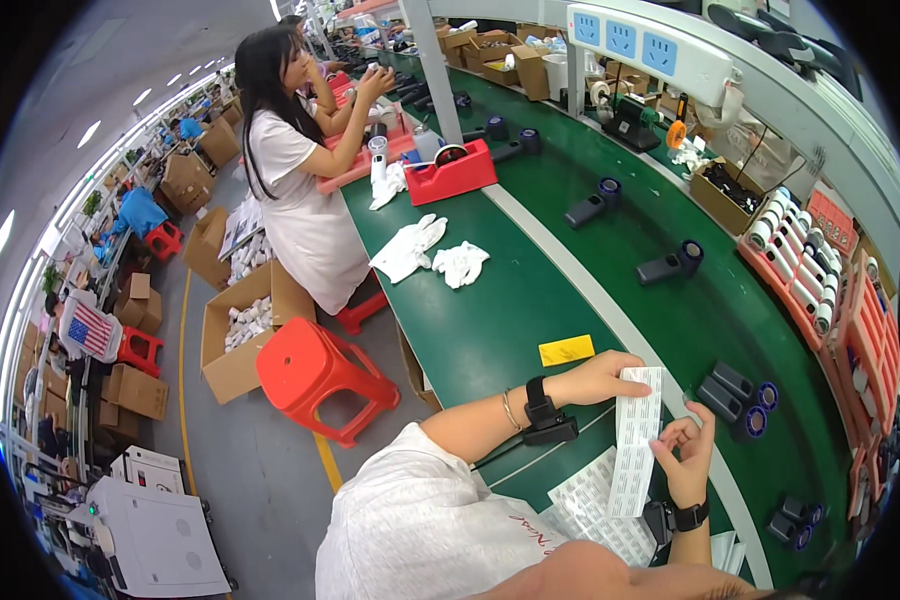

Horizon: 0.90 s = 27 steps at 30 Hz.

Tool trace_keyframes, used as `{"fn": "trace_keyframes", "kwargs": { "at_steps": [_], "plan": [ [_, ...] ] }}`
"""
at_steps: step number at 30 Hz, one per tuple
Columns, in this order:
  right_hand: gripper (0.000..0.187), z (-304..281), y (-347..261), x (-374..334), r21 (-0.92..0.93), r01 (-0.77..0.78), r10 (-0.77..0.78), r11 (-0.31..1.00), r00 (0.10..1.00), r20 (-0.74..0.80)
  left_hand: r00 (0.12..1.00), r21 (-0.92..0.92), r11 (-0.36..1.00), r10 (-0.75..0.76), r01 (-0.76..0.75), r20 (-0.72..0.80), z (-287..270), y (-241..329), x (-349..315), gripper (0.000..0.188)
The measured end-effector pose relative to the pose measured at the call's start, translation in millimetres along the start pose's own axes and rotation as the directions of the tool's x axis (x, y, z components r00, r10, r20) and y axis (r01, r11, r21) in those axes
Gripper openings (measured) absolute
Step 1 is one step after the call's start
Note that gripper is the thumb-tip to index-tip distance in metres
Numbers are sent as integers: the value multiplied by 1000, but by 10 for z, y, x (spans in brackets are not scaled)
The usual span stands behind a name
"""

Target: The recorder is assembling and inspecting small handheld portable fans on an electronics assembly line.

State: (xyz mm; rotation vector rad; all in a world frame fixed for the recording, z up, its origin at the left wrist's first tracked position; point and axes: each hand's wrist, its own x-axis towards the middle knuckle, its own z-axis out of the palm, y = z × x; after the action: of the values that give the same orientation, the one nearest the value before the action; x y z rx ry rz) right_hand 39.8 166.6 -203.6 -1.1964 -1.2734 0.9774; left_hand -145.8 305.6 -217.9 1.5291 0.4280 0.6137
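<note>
So we've got a long green-topped table (470, 330) running away from us, with a pale grey rail (595, 280) along its far side. Dark plastic devices with round heads (660, 268) lie spaced out on the green surface past that rail, probably so each one's easy to grab. A red plastic stool (330, 375) stands on the floor to our left, off the table and clear of our elbow.

Near our body there's a spread of white printed label sheets (585, 488), likely kept close so we barely have to reach. The narrow white paper label strip (635, 445) is up in front of us, overlapping those sheets. Our left hand (605, 380) pinches its top end, and our right hand (688, 460) has its thumb at the right edge, other fingers loosely curled. We figure the two-point hold keeps floppy paper flat and readable; can't tell how firm the right grip is.

Smallest thing: a yellow rectangular card (567, 350), lying just beyond our left hand.
</note>
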Motion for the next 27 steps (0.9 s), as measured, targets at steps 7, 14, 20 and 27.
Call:
{"fn": "trace_keyframes", "kwargs": {
  "at_steps": [7,14,20,27],
  "plan": [
    [66,-22,8,-9,22,-84,84,996,996,12,999,-45,998,-37,38,36,57,-21,-13,21],
    [65,-161,57,-15,222,-44,28,974,997,77,986,551,823,-164,140,-6,40,111,-53,31],
    [62,-369,437,50,489,-180,206,854,979,1,996,795,605,83,-37,-17,-39,93,-73,40],
    [59,-465,580,31,546,-206,220,812,975,42,998,908,418,33,28,-46,-838,306,565,48]
  ]
}}
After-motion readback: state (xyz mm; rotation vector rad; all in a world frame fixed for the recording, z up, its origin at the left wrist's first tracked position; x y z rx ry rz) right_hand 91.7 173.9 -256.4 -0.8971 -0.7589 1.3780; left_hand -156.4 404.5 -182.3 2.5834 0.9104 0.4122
